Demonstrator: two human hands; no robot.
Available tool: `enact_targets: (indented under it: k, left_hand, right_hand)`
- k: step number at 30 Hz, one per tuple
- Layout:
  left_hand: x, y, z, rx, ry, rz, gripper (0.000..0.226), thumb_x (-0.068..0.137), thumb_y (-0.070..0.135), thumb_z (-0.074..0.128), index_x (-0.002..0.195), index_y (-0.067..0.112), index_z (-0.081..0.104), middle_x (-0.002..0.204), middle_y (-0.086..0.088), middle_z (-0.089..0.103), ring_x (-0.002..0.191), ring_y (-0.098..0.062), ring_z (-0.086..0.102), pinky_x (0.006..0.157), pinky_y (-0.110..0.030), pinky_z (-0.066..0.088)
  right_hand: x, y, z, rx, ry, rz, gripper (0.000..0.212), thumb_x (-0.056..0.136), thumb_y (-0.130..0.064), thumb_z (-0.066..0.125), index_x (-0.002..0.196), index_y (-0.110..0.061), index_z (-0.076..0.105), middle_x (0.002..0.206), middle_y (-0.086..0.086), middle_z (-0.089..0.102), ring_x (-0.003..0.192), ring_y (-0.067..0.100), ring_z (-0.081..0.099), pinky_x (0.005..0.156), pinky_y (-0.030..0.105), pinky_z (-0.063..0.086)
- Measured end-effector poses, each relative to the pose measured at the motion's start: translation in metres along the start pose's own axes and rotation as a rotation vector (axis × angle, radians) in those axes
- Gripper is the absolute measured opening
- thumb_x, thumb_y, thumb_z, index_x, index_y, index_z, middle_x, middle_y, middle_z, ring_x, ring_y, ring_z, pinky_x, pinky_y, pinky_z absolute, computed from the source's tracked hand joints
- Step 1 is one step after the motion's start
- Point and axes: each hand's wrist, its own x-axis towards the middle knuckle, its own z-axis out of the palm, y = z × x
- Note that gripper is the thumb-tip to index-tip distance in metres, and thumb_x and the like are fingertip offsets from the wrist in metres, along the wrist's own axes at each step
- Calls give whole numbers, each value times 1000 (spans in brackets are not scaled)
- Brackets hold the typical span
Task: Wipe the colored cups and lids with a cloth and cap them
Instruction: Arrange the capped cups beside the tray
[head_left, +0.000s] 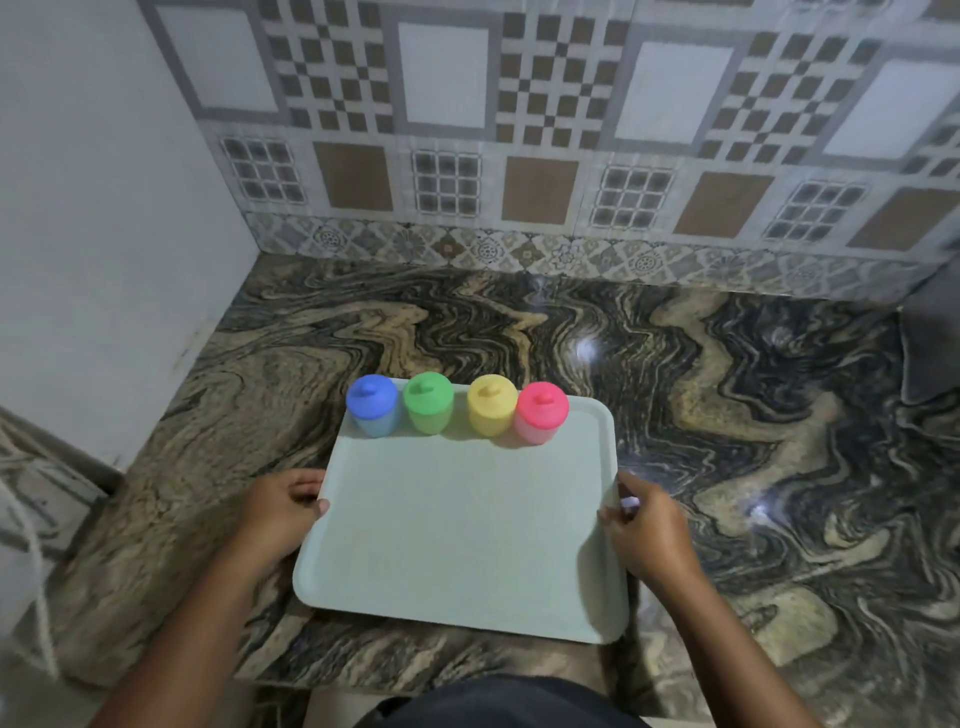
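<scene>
Pale green tray (457, 530) flat on marbled countertop (727, 415); along its far edge, upright in a row and each capped, left to right: blue cup (372, 406), green cup (428, 402), yellow cup (492, 405), red cup (542, 413); neighbours near or touching. Left hand (280, 514) grips the tray's left rim, thumb over the top, fingers curled at the edge; right hand (649, 535) grips the right rim, fingers curled round it.

Both forearms bare up to the near frame edge. Left grip (280, 514) and right grip (649, 535) uncovered. Dark garment (498, 701) at near centre, colour indistinct.
</scene>
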Motion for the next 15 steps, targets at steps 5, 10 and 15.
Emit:
enact_targets:
  k: [5, 10, 15]
  left_hand:
    - [22, 47, -5, -4, -21, 48, 29, 85, -14, 68, 100, 10, 69, 90, -7, 69, 91, -25, 65, 91, -50, 55]
    - [64, 99, -7, 10, -61, 99, 26, 87, -11, 68, 105, 8, 67, 98, -13, 70, 94, -30, 68, 93, -57, 55]
    - [112, 146, 4, 19, -92, 73, 23, 91, -8, 65, 108, 7, 62, 104, -13, 65, 97, -28, 64, 87, -54, 57]
  right_hand:
    - [32, -20, -20, -48, 38, -39, 13, 82, -3, 70, 83, -15, 64, 60, -11, 56, 61, 15, 54, 58, 24, 44]
    - [87, -43, -33, -102, 82, -97, 7, 78, -5, 70, 77, -6, 63, 64, 5, 63, 66, 29, 57, 63, 36, 45]
    - [153, -59, -36, -159, 51, -71, 6, 79, -8, 71, 81, -4, 68, 75, 14, 69, 76, 34, 65, 68, 36, 50]
